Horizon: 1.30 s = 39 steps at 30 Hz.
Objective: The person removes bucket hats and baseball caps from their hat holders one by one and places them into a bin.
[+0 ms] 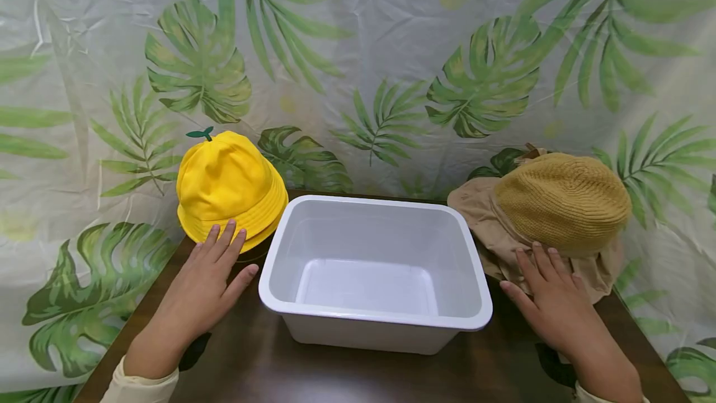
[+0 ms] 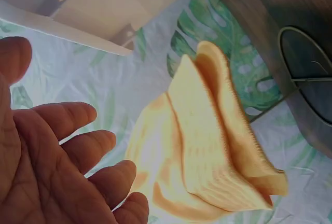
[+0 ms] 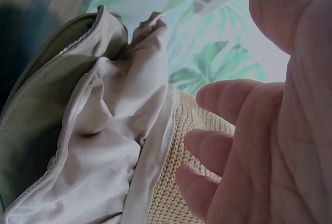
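Observation:
On the left, a yellow bucket hat [image 1: 226, 182] with a small green sprout on top sits raised at the table's back corner. My left hand [image 1: 209, 282] is in front of it, fingers extended and overlapping its brim in the head view; the left wrist view shows the palm [image 2: 46, 172] apart from the hat [image 2: 181, 151]. On the right is a tan hat with a mustard knit crown [image 1: 565, 201] and a ruffled beige brim [image 3: 109, 125]. My right hand [image 1: 559, 303] has its fingers spread over that brim in the head view. Neither hand holds anything.
Between the hands, a white plastic basin [image 1: 375, 314] with nothing inside stands on the dark wooden table [image 1: 240, 365]. A leaf-printed sheet [image 1: 380, 36] hangs behind and around the table. A thin wire loop [image 2: 280, 45] shows beneath the yellow hat.

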Tool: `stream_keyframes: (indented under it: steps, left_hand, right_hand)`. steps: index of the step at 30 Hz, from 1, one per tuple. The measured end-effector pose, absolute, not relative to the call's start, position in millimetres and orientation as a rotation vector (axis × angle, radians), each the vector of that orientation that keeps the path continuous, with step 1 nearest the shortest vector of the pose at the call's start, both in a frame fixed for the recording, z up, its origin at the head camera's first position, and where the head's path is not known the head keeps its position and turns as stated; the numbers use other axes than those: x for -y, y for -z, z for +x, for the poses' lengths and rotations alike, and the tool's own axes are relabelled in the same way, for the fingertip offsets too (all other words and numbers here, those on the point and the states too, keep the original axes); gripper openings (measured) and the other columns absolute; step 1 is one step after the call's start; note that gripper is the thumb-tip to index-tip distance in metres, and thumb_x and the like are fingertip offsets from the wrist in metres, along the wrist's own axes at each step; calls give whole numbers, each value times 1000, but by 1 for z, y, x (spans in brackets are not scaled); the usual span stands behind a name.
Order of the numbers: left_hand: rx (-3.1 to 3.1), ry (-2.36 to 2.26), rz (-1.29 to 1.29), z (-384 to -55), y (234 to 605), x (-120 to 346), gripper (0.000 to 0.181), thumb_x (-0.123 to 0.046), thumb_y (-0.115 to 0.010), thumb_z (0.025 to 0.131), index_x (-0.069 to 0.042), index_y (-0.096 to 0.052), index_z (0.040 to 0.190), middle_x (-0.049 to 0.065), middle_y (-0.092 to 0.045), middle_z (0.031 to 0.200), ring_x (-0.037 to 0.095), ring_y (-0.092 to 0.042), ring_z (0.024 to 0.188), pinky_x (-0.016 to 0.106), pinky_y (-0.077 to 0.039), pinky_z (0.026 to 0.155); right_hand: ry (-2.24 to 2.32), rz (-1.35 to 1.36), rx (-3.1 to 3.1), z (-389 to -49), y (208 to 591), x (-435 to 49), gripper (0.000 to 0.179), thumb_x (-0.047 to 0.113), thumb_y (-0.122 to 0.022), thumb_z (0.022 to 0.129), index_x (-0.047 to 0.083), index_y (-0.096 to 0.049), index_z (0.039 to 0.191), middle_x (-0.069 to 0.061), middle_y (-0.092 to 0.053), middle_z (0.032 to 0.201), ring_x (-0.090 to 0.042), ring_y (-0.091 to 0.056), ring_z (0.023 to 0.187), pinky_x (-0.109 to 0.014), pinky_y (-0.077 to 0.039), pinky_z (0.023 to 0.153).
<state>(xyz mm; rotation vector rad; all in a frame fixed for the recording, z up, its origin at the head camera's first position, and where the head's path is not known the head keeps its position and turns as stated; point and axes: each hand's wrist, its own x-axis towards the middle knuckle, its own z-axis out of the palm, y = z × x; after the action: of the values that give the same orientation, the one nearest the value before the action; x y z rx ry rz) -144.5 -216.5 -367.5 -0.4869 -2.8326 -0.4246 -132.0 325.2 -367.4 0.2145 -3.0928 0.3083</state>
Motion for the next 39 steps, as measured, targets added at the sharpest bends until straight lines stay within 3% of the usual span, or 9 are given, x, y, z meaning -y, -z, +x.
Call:
stream_keyframes:
  steps: [10, 18, 27, 29, 32, 35, 39]
  left_hand:
    - [2795, 419, -662, -140, 361, 195, 77, -52, -52, 99, 1, -35, 152, 16, -23, 162, 41, -17, 148, 60, -22, 114]
    - [2768, 384, -743, -139, 369, 183, 89, -61, -57, 93, 5, -39, 149, 20, -30, 158, 38, -24, 146, 58, -25, 114]
    - [2689, 358, -768, -140, 377, 178, 91, -64, -59, 89, 6, -43, 146, 19, -37, 155, 37, -30, 144, 56, -27, 114]
    - [2670, 353, -778, -140, 379, 178, 90, -63, -59, 90, 5, -44, 146, 18, -38, 155, 36, -30, 144, 55, -27, 114]
    - [2643, 349, -787, -141, 383, 179, 89, -64, -58, 90, 5, -45, 146, 17, -38, 155, 34, -31, 145, 54, -27, 114]
    - [2612, 351, -796, -142, 386, 179, 89, -64, -55, 91, 5, -45, 145, 17, -39, 154, 33, -31, 145, 53, -29, 114]
    - [2595, 341, -802, -142, 387, 180, 89, -65, -53, 92, 6, -46, 144, 18, -40, 154, 33, -33, 144, 53, -31, 113]
  right_hand:
    - [-228, 336, 3002, -136, 364, -330, 74, 49, -46, 103, -5, -33, 152, -35, -17, 156, -52, -7, 145, -80, -17, 99]
    - [-189, 439, 2938, -141, 355, -339, 74, 46, -53, 101, -6, -36, 150, -32, -21, 157, -48, -6, 147, -79, -20, 98]
    - [-125, 642, 2676, -143, 345, -352, 66, 39, -65, 95, -5, -48, 142, -30, -39, 149, -40, -19, 147, -72, -25, 104]
    - [-131, 707, 2586, -145, 343, -355, 64, 43, -62, 97, -4, -51, 140, -29, -43, 146, -37, -22, 147, -67, -26, 109]
    - [-175, 803, 2450, -152, 338, -358, 68, 53, -51, 99, -2, -54, 138, -27, -48, 143, -31, -26, 147, -48, -22, 118]
    - [-229, 871, 2332, -160, 331, -358, 76, 61, -42, 98, -4, -57, 135, -27, -53, 137, -26, -31, 145, -27, -16, 119]
    - [-259, 915, 2209, -168, 320, -355, 75, 61, -45, 98, -5, -61, 131, -28, -59, 127, -23, -38, 141, -20, -19, 116]
